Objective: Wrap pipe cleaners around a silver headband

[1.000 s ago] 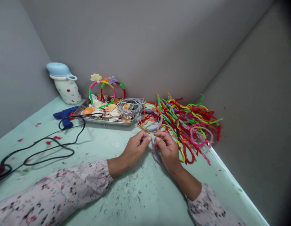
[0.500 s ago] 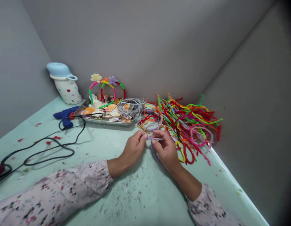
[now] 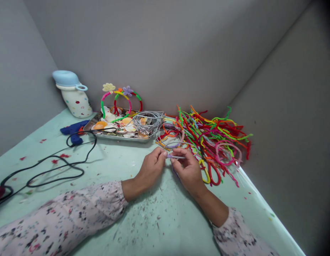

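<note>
Grey walls stood behind a desk point(image 3: 127, 227) covered in pale green, flecked with bits of fluff, mostly near its front and left side. Between the fingertips of both hands, toward the middle of the desk, was a purple pipe cleaner point(image 3: 169, 155). A short part of it was wrapped snugly around a thin grey wire point(image 3: 179, 157), just beside the left fingertips; the rest hung below the right fingers, partly hidden by them. The wrapped part looked fuzzy and pale, the wire smooth. The left hand point(image 3: 151, 168) pinched the wrapped end between thumb and forefinger. The right hand point(image 3: 190, 173) had its fingers curled along the wire, its thumb just below; whether they pressed on it could not be told.

Beyond the hands, near the back edge, a metal tray point(image 3: 124, 138) held shells point(image 3: 100, 125) and a coil of grey wire point(image 3: 147, 121), with two flower-topped rings point(image 3: 130, 105) upright there. A blue glue gun point(image 3: 75, 128) lay left of the tray, and a white bottle point(image 3: 77, 103) with a blue lid stood at the far left corner. Toward the far right corner spread a pile of colourful pipe cleaners point(image 3: 207, 131), with scissors point(image 3: 207, 182) at its front.
</note>
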`<control>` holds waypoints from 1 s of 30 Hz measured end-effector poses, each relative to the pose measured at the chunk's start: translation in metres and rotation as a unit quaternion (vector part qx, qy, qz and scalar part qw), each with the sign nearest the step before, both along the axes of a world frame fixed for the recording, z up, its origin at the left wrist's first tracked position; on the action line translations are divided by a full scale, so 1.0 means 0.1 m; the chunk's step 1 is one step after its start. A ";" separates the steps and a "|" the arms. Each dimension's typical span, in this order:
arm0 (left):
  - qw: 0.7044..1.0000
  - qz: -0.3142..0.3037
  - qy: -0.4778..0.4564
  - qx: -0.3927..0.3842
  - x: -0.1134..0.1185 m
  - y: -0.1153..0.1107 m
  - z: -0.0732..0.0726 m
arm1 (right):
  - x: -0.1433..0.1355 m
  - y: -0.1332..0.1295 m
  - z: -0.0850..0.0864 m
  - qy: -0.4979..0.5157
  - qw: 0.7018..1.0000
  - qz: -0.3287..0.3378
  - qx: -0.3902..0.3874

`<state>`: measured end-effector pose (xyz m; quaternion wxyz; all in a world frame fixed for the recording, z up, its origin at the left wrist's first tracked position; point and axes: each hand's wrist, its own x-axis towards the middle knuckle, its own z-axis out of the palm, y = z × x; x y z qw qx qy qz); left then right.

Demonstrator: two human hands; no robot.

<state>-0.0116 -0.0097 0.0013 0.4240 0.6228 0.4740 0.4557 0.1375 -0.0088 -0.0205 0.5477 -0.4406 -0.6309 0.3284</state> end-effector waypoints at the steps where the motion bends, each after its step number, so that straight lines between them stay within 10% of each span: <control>1: 1.000 0.000 0.001 -0.002 0.00 0.00 0.00 | 0.00 0.00 0.00 -0.001 1.000 -0.001 0.001; 30: 1.000 -0.003 -0.013 -0.003 0.00 0.01 -0.03 | 0.00 -0.02 0.04 -0.080 0.990 -0.023 0.116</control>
